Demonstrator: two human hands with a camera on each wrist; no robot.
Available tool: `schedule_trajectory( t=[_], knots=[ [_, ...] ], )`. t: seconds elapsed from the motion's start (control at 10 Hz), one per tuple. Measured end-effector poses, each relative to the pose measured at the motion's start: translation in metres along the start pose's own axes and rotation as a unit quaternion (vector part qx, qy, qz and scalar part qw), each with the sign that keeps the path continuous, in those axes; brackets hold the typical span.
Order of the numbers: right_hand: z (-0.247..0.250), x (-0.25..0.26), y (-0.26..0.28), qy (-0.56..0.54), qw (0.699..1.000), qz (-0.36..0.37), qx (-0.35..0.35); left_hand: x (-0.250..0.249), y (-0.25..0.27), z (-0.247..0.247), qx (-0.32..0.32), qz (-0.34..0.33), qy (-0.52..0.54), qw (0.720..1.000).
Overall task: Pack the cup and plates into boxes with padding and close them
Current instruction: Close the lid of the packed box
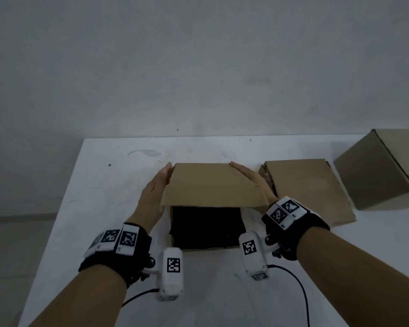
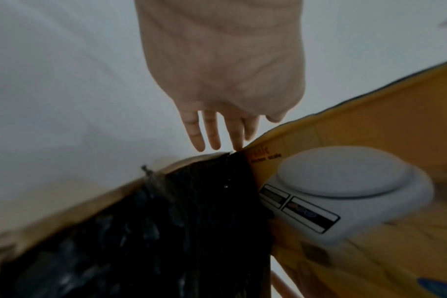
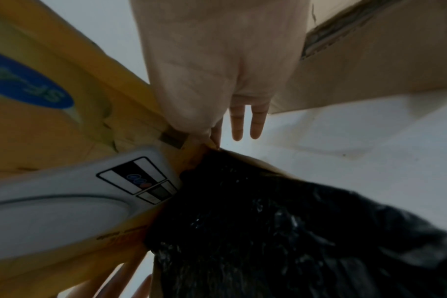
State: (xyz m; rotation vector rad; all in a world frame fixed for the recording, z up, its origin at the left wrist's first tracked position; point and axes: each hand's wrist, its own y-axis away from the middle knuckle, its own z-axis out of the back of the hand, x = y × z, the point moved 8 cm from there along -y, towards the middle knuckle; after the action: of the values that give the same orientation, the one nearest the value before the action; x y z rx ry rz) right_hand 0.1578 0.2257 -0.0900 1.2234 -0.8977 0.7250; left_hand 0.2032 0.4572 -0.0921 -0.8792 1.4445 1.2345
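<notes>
Left grip [image 1: 155, 190]: fingers straight and together, palm flat against the left edge of the lid [image 1: 213, 185]; the wrist view shows the fingers [image 2: 212, 133] spread a little, reaching past the lid's corner
Right grip [image 1: 253, 182]: fingers straight, palm flat against the lid's right edge; two fingers [image 3: 245, 123] show stretched out over the counter [image 1: 118, 175]
Lid: a brown flap between the two grips, tilted, half lowered over the box [image 1: 206, 246]; its underside is yellow and printed with a white kitchen scale [image 2: 345, 189] and a blue oval [image 3: 26, 82]
Box: open at the near side, below and between the grips, standing on the white counter
Padding [image 1: 206, 227]: black, crinkled, glossy, filling the box under the lid; it hides whatever lies beneath
Cup and plates: cannot be seen in any view
Flat box [image 1: 309, 190]: closed, just beyond the right grip, close to its wrist
Tall box [image 1: 383, 171]: closed, farther out past the flat box, at the counter's right end
Wrists: black bands with white marker blocks, a cable trailing from each
</notes>
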Motion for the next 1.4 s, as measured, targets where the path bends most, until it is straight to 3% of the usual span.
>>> schedule_trajectory(
  t=[0.1, 0.2, 0.3, 0.4, 0.5, 0.6, 0.7, 1.2, 1.4],
  knots=[
    [0.0, 0.015, -0.008, 0.172, 0.972, 0.158, 0.005, 0.02, -0.003, 0.003, -0.002, 0.01, -0.104, 0.995],
    [-0.001, 0.02, 0.003, 0.265, 0.959, 0.102, -0.006, 0.017, 0.0, -0.001, 0.0, 0.018, -0.045, 0.999],
    [0.002, 0.015, 0.001, 0.311, 0.944, 0.108, -0.006, 0.013, 0.003, -0.011, 0.034, 0.069, 0.042, 0.996],
    [0.002, 0.009, 0.002, 0.336, 0.934, 0.121, 0.002, 0.006, 0.006, -0.007, 0.037, 0.033, -0.023, 0.998],
    [0.014, 0.002, 0.004, 0.306, 0.947, 0.1, -0.009, 0.009, 0.0, 0.002, 0.027, 0.0, -0.097, 0.995],
    [0.024, -0.006, 0.009, 0.198, 0.979, 0.041, -0.01, 0.008, 0.001, 0.009, 0.003, 0.0, -0.151, 0.989],
    [0.02, -0.015, 0.02, 0.172, 0.985, -0.001, 0.016, 0.004, 0.008, 0.007, -0.004, 0.0, -0.18, 0.984],
    [0.015, -0.029, 0.05, 0.196, 0.978, -0.038, -0.06, 0.013, 0.033, -0.001, 0.041, 0.055, -0.239, 0.969],
    [0.012, -0.037, 0.062, 0.205, 0.973, -0.096, -0.042, 0.013, 0.035, -0.007, 0.072, 0.068, -0.268, 0.958]
  ],
)
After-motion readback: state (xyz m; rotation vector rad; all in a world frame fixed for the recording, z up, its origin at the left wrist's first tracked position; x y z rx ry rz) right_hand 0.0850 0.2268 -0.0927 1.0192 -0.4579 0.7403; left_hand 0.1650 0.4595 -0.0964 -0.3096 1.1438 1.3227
